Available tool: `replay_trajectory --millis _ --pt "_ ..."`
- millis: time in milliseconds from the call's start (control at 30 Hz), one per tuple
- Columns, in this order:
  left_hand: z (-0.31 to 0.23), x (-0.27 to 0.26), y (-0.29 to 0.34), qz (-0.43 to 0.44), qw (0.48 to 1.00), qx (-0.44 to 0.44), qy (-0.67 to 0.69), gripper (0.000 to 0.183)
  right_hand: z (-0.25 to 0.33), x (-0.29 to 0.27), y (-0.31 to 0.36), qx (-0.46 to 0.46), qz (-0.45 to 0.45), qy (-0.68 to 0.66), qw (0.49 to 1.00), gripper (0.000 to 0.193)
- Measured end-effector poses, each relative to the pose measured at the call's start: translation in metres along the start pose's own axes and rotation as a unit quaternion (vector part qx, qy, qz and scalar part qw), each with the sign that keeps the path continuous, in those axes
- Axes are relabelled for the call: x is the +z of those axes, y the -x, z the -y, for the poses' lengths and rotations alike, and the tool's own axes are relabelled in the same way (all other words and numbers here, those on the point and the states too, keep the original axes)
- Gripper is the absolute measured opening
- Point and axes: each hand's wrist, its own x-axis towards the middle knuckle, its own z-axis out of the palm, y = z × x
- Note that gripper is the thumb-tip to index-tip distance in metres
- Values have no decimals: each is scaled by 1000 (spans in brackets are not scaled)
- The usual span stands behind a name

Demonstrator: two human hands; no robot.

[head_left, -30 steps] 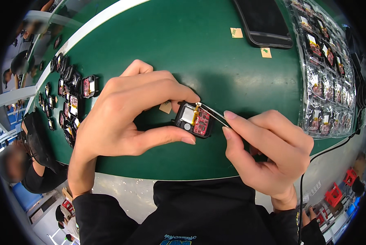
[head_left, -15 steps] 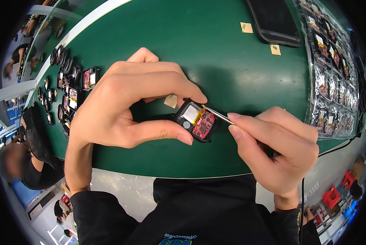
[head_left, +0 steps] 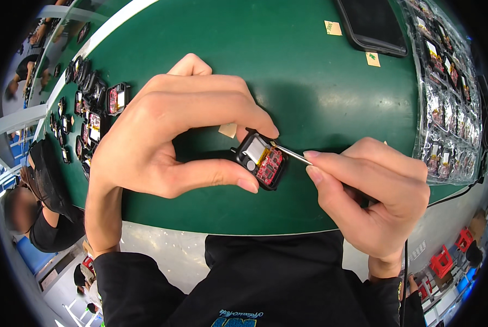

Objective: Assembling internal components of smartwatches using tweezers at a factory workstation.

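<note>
Just beyond the person's black shirt (head_left: 276, 272), over the green counter (head_left: 200, 213), the left hand (head_left: 140, 131) keeps thumb and forefinger clamped on opposite edges of an open black electronics housing (head_left: 261, 161); a silvery battery (head_left: 253, 149) and red circuit board (head_left: 270, 168) show inside. The right hand's (head_left: 393, 196) grip is pinched on slim metal tweezers (head_left: 294, 155), their tip at the housing's upper right edge; whether it touches is unclear. Farther out lie similar housings (head_left: 94, 126) leftward, a filled clear plastic tray (head_left: 421, 131) rightward, and a black smartphone (head_left: 373, 24). Beyond stands a red stool (head_left: 441, 262).
</note>
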Motion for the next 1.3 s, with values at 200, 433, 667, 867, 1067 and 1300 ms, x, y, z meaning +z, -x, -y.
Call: replay_trajectory --millis 200,433,667,867,1067,1300 --pt "-4 0 -1 1 1000 3 -18 59 0 2 0 2 0 -3 1000 23" --pt "-3 -1 0 1 1000 6 -11 57 4 0 1 18 1 -1 1000 24" --pt "-2 -1 -2 6 1000 12 -12 58 -1 2 0 -11 7 -2 1000 25" --pt "-3 -2 -1 6 999 16 -27 58 1 4 1 -9 -6 1 1000 25" --pt "-3 -1 -1 -1 999 20 -26 56 1 3 3 -14 4 5 1000 25" --pt "-6 2 2 3 1000 10 -25 52 -3 8 7 -41 -14 3 999 28"
